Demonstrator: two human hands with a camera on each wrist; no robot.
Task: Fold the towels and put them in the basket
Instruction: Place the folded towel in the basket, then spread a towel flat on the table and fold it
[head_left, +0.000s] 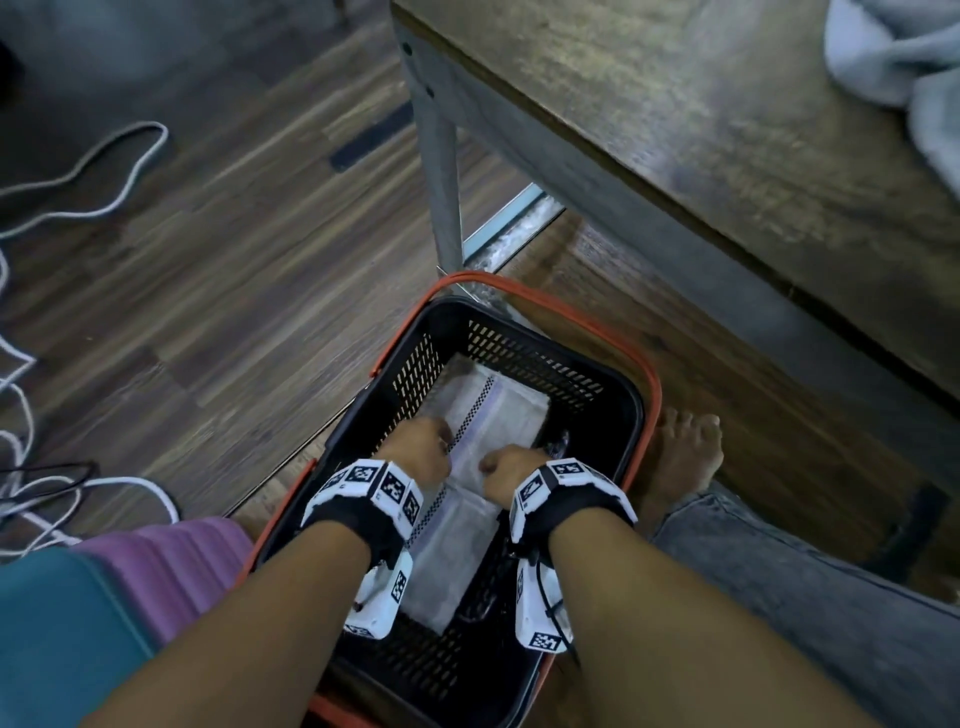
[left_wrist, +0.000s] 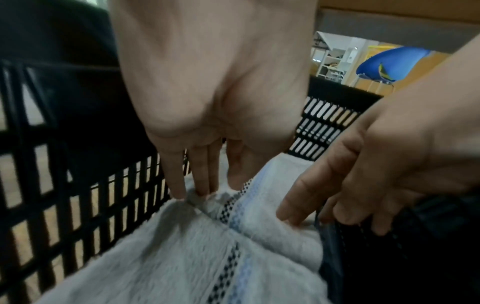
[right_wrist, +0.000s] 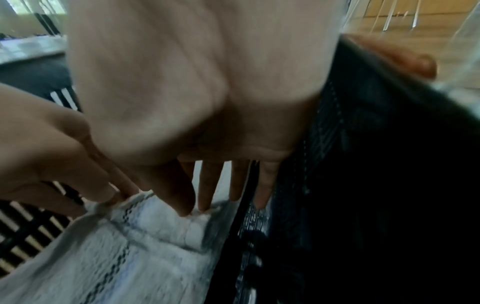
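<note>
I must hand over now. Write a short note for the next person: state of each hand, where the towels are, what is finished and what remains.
Left hand: fingertips pinch the white towel lying in the basket.
Right hand: fingers straight, tips touching that towel's right edge.
Done: folded white towel is in the basket.
Left: release it; one crumpled towel waits on the table to be folded and added.

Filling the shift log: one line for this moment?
white folded towel in black basket | left hand pinching it | right hand touching it | second towel on table
</note>
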